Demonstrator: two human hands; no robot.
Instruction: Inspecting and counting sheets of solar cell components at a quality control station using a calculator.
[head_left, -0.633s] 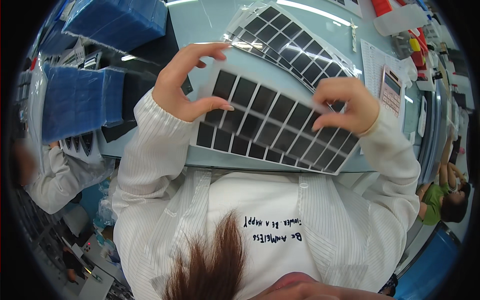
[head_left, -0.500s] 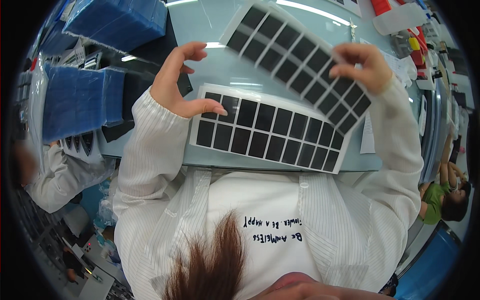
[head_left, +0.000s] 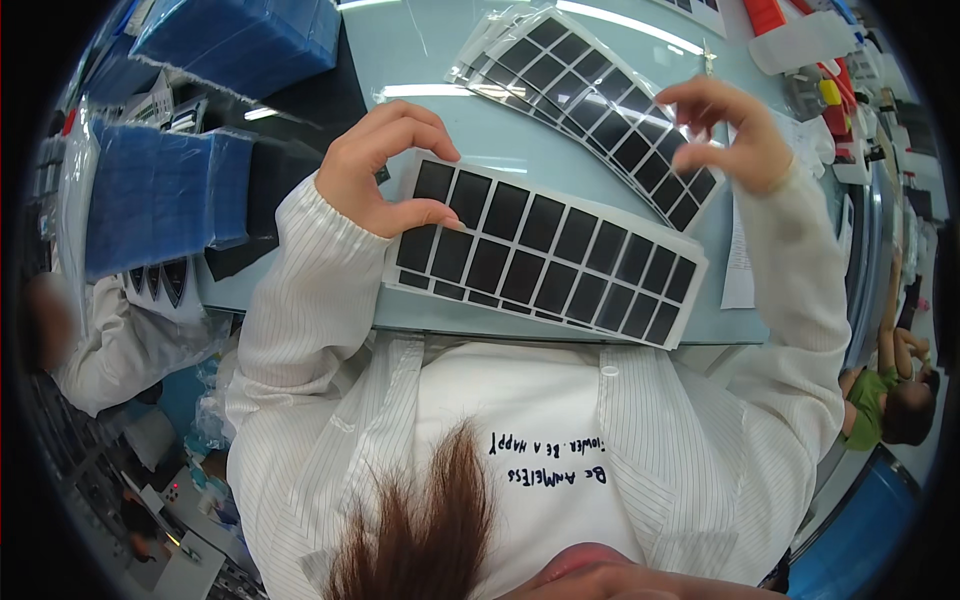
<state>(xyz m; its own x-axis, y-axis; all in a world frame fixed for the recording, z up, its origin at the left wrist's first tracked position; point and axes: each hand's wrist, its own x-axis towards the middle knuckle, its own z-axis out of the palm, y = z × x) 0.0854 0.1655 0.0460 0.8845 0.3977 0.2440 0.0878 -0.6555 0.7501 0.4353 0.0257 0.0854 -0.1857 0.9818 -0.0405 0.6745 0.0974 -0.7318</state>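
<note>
Near the table's front edge lies a stack of white sheets [head_left: 538, 222] bearing two rows of black rectangles. My left hand [head_left: 385, 175] is closed on the top sheet's left end, thumb on its face and fingers at the far edge. This sheet sits slightly askew, and the black rectangles of another peek out along its near edge. Farther back, a second, fanned pile of similar sheets [head_left: 610, 115] lies slanted, with a glossy look. Over its right end my right hand [head_left: 735, 135] holds nothing, its thumb and fingers apart.
Blue film-wrapped stacks [head_left: 165, 190] stand at the left beside a black mat [head_left: 305, 110]. A white bottle [head_left: 800, 42] and red items occupy the back right. Paper [head_left: 737, 265] lies by my right sleeve. Another person's white sleeve [head_left: 120, 345] shows at far left.
My right hand has let go of its sheet, which now rests on the far pile. My left hand has closed on the near stack's top sheet and shifted its left end away from me.
</note>
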